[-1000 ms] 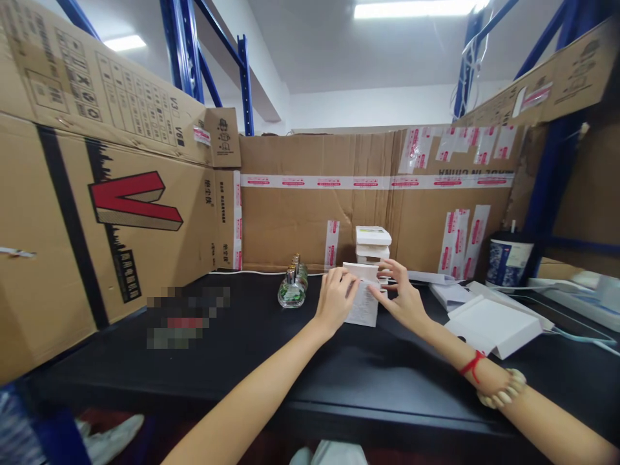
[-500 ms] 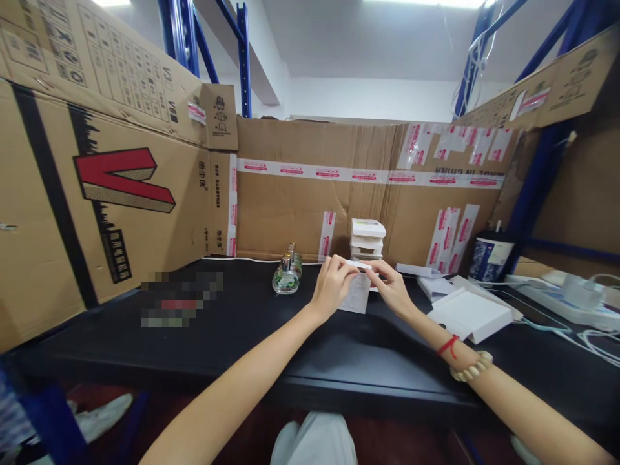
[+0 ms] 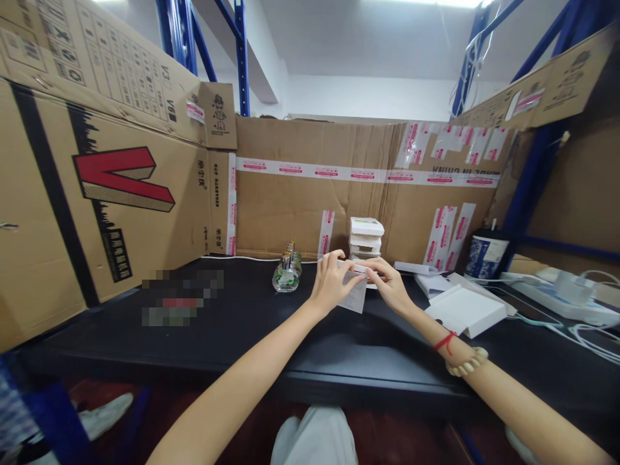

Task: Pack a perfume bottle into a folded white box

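Observation:
A small white box (image 3: 355, 299) stands upright on the black table, faint print on its near face. My left hand (image 3: 330, 281) closes on its upper left side, the thumb across the top of the near face. From the right, my right hand (image 3: 386, 282) pinches the box's top edge, where the flap lies under my fingers. Behind my hands rises a stack of white boxes (image 3: 367, 227). Left of them stands a row of clear glass bottles (image 3: 285, 279) with gold and silver tops and green inside.
Flattened white cartons (image 3: 465, 309) lie to the right, near a power strip (image 3: 564, 297) with white cables. A blue patterned cup (image 3: 485, 254) with a straw stands behind. Cardboard walls (image 3: 290, 213) enclose the table (image 3: 232, 342). A blurred patch covers something at the left.
My left thumb has come across the box's near face, and my fingers have pressed lower over its top flap. The box looks slightly tilted compared with before.

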A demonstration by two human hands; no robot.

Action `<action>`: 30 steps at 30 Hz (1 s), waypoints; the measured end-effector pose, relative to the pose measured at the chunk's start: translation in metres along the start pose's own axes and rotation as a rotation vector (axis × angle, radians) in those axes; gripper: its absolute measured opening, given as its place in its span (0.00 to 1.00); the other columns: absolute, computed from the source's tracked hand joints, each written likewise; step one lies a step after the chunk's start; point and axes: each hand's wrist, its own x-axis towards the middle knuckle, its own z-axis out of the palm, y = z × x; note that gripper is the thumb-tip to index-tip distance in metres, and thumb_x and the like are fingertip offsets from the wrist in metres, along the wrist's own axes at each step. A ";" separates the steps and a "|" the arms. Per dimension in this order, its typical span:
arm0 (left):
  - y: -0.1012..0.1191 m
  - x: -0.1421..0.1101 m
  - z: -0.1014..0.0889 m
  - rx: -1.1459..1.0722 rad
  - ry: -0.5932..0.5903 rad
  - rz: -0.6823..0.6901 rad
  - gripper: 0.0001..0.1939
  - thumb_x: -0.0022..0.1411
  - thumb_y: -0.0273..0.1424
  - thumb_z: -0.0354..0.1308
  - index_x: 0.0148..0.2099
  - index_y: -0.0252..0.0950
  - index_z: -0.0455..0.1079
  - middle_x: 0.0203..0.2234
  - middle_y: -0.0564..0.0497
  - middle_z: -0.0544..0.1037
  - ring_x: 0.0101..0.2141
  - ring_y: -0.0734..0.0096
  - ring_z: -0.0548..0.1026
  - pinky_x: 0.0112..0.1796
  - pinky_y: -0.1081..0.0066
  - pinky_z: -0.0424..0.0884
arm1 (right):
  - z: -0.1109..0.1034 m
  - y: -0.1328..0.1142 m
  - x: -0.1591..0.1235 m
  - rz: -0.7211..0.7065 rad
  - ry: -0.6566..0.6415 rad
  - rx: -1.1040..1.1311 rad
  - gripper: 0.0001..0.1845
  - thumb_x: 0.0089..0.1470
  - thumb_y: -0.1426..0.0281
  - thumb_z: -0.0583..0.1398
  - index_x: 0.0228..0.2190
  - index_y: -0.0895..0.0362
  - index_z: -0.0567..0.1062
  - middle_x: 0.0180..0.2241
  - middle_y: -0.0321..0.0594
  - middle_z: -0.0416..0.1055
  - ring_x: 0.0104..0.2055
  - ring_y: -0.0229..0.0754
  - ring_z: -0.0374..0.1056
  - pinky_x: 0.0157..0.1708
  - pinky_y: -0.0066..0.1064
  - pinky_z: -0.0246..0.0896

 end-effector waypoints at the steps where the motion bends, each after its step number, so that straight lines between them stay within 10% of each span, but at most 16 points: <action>1: 0.000 0.000 0.000 0.022 0.006 0.014 0.16 0.56 0.46 0.49 0.36 0.38 0.66 0.43 0.51 0.62 0.45 0.70 0.58 0.45 0.70 0.55 | 0.000 0.000 0.000 -0.002 -0.005 -0.001 0.15 0.54 0.63 0.54 0.39 0.59 0.72 0.41 0.45 0.62 0.38 0.37 0.62 0.28 0.25 0.66; 19: -0.008 -0.002 0.006 -0.118 -0.056 0.036 0.16 0.59 0.42 0.49 0.44 0.37 0.60 0.38 0.59 0.70 0.43 0.81 0.66 0.45 0.73 0.52 | -0.002 0.008 0.002 0.280 -0.049 0.306 0.24 0.46 0.57 0.58 0.39 0.63 0.72 0.43 0.46 0.63 0.38 0.41 0.64 0.27 0.32 0.68; 24: -0.013 -0.006 0.007 -0.033 -0.118 0.107 0.18 0.59 0.43 0.48 0.48 0.39 0.59 0.47 0.56 0.66 0.50 0.78 0.60 0.49 0.72 0.51 | -0.001 0.010 0.000 0.352 -0.117 0.165 0.34 0.44 0.55 0.59 0.49 0.62 0.64 0.28 0.40 0.60 0.30 0.37 0.61 0.21 0.29 0.66; 30: -0.010 -0.006 0.001 0.059 -0.195 -0.138 0.27 0.50 0.51 0.53 0.49 0.44 0.62 0.45 0.49 0.60 0.47 0.67 0.58 0.47 0.65 0.56 | -0.003 0.020 -0.005 0.355 -0.236 -0.039 0.29 0.47 0.52 0.56 0.39 0.65 0.68 0.24 0.38 0.60 0.20 0.35 0.62 0.17 0.26 0.59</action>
